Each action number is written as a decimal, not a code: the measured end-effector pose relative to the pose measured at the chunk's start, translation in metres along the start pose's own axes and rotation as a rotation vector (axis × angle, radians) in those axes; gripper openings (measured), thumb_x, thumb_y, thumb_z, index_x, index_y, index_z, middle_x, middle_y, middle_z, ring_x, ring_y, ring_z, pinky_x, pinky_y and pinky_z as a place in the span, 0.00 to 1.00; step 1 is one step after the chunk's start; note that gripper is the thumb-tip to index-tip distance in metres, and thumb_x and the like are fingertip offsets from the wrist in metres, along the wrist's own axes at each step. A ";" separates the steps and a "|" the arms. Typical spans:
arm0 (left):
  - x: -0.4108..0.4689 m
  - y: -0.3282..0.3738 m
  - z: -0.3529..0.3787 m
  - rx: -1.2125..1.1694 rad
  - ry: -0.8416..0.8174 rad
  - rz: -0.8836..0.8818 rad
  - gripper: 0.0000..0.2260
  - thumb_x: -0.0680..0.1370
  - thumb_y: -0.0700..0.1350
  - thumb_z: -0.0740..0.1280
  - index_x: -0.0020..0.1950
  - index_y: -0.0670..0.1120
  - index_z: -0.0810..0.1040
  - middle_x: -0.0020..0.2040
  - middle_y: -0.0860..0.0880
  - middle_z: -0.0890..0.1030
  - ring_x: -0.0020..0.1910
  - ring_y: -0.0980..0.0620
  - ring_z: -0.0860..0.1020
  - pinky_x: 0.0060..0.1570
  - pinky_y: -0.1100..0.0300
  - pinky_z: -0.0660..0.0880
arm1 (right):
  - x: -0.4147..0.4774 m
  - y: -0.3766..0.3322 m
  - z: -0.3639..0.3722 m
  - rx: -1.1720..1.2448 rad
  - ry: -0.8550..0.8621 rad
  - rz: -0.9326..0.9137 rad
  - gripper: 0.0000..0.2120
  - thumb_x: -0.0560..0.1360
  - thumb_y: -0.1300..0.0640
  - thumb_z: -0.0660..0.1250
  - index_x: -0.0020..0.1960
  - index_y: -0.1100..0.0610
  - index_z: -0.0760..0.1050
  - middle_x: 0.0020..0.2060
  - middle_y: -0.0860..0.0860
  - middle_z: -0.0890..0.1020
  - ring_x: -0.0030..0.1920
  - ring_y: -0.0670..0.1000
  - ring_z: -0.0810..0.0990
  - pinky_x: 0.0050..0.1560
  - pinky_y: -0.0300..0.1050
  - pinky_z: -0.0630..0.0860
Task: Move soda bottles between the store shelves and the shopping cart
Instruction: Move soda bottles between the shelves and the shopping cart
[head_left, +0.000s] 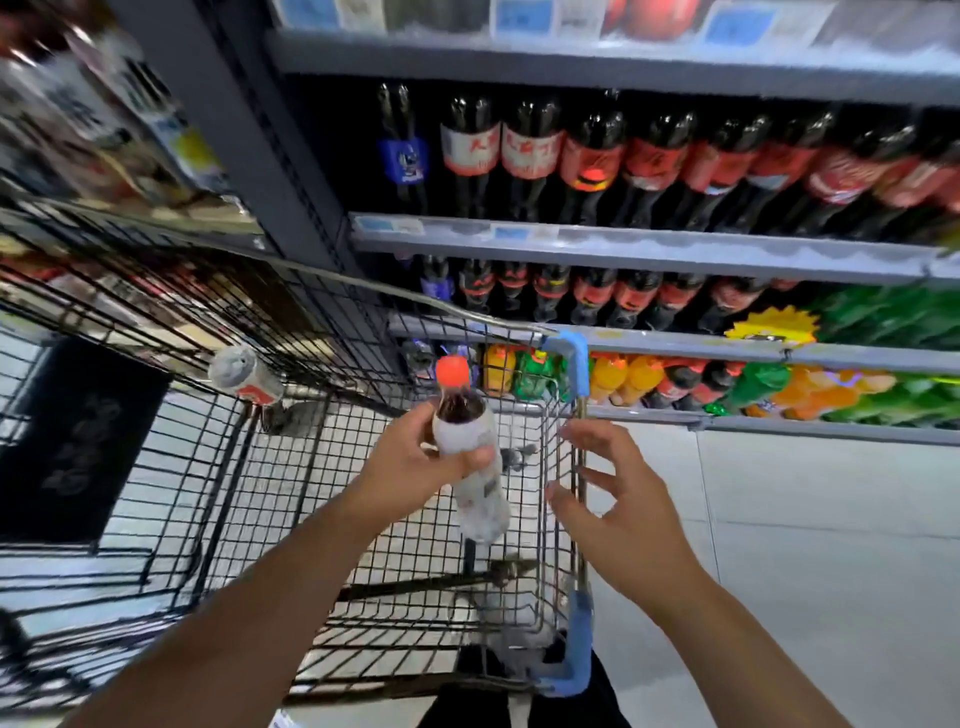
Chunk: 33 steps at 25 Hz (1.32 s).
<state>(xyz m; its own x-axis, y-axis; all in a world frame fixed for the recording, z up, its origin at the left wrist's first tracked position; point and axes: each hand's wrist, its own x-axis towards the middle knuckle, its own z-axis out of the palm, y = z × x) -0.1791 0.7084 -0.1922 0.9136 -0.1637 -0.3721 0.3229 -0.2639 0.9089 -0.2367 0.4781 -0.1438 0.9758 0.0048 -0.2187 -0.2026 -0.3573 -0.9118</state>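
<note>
L hand (415, 462) grips a soda bottle (470, 447) over the cart (571, 358); R hand (618, 499) spread, empty. Another bottle (244, 382) lies inside, lots on shelves (623, 249): prob. early on.

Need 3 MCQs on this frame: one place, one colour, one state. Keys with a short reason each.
1. Where is the bottle that the left hand holds?
A) above the cart
B) on the top shelf
C) on the floor

2. What colour is its cap?
A) blue
B) green
C) red

3. What is the right hand doing?
A) gripping a second bottle
B) open, holding nothing
C) curled round a shelf edge

Keys:
1 A: the cart's wire floor shows beneath the bottle.
2 C: the cap is red above the dark soda.
3 B: its fingers are spread with nothing between them.
</note>
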 end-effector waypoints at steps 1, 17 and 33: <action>-0.003 0.021 -0.003 -0.053 0.026 0.030 0.20 0.61 0.60 0.79 0.51 0.66 0.81 0.52 0.58 0.86 0.50 0.59 0.84 0.47 0.61 0.81 | 0.001 -0.008 0.002 -0.008 -0.027 0.004 0.24 0.75 0.58 0.75 0.65 0.40 0.72 0.62 0.32 0.77 0.65 0.32 0.73 0.62 0.29 0.72; -0.044 0.263 0.073 -0.252 -0.074 0.453 0.33 0.66 0.58 0.77 0.70 0.62 0.73 0.54 0.54 0.86 0.53 0.52 0.85 0.49 0.55 0.82 | -0.026 -0.155 -0.089 0.149 0.307 -0.093 0.26 0.55 0.38 0.76 0.48 0.38 0.68 0.40 0.35 0.84 0.36 0.39 0.84 0.33 0.34 0.77; -0.027 0.468 0.331 -0.230 -0.322 0.859 0.28 0.69 0.44 0.78 0.68 0.50 0.77 0.60 0.46 0.83 0.56 0.48 0.83 0.50 0.58 0.80 | -0.055 -0.123 -0.451 0.268 0.256 -0.501 0.21 0.64 0.45 0.80 0.51 0.41 0.73 0.48 0.48 0.84 0.47 0.51 0.85 0.43 0.46 0.81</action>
<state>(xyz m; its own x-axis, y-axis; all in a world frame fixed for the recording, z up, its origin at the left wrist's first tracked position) -0.1347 0.2743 0.1809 0.7603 -0.4785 0.4394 -0.3568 0.2576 0.8980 -0.2283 0.1003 0.1372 0.9397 -0.1251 0.3184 0.3039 -0.1224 -0.9448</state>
